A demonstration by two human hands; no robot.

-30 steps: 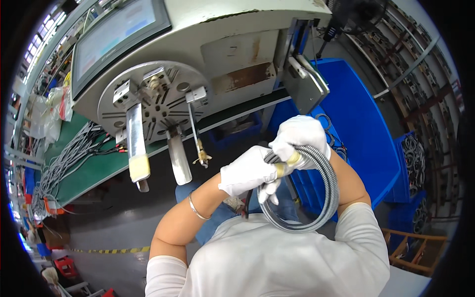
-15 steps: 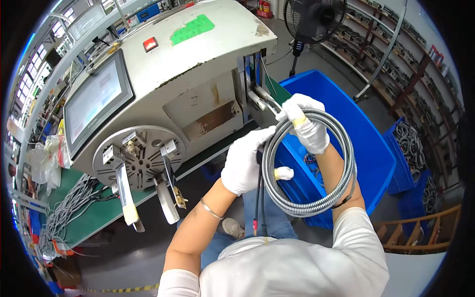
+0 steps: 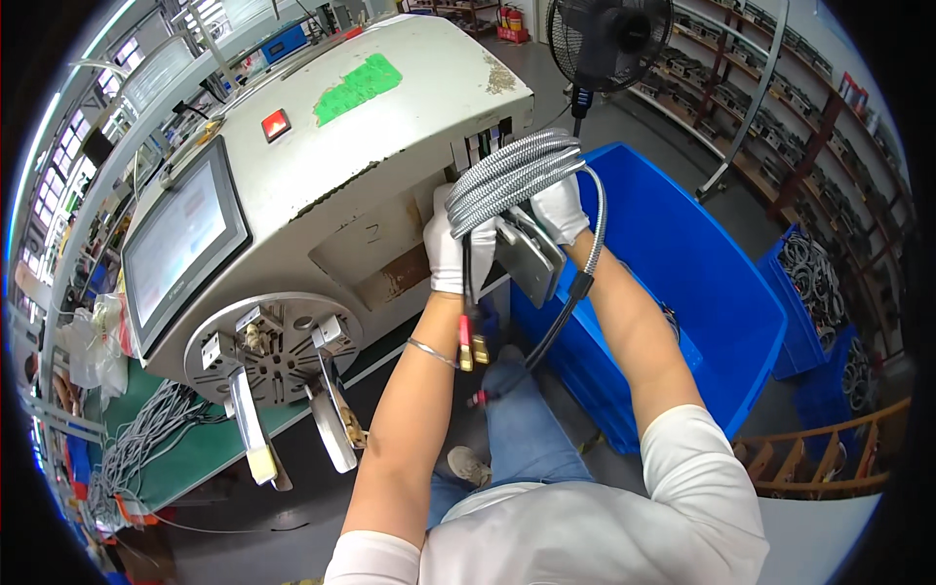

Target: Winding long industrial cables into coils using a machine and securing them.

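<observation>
Leads (image 3: 469, 343): dangling before the machine (image 3: 429, 112).
Left hand (image 3: 456, 249): closed round the coil (image 3: 517, 174).
Right hand (image 3: 560, 211): against the coil, fingers hidden; how closed, I cannot tell.
Coil: grey, lifted at the machine's right end.
Wheel (image 3: 285, 382): machine's left front, bars overhanging the bench (image 3: 219, 444) edge.
Bin (image 3: 717, 263): machine's right, open-topped, rim near the right forearm.
Fan (image 3: 609, 44): beyond the machine, well apart.

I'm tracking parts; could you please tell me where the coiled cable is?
In the head view, the coiled cable is just above centre, held in the left hand, the right hand at its right end, left of the large blue bin.
</observation>
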